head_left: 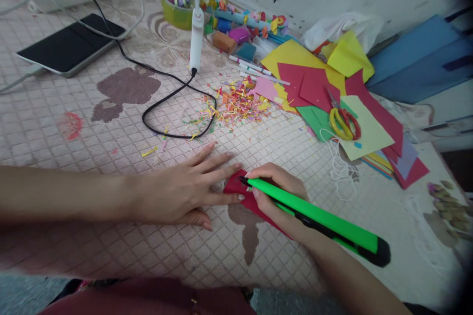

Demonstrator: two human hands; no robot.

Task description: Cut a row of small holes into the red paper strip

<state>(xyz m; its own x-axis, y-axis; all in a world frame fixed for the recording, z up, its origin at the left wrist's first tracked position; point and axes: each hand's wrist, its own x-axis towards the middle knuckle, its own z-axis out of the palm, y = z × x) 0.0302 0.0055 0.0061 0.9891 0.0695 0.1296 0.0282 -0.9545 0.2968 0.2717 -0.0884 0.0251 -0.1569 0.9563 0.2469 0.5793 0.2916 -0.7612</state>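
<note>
A small piece of red paper (231,185) lies on the patterned tablecloth near the front of the table. My left hand (192,184) rests flat with its fingers spread, the fingertips reaching the paper's left side. From the right, my right hand (279,192) grips a bright green utility knife (318,209) with a black end. Its dark tip points left and meets the red paper close to my left fingertips. Part of the paper is hidden under my right hand and the knife, so I cannot make out any cut clearly.
Colourful paper scraps (240,103) lie beyond my hands, beside a black cable (144,113) joined to a white stick-like device (197,39). Scissors (345,120) rest on coloured paper sheets (369,128) at right, near white string (342,172). A tablet (74,42) is at left.
</note>
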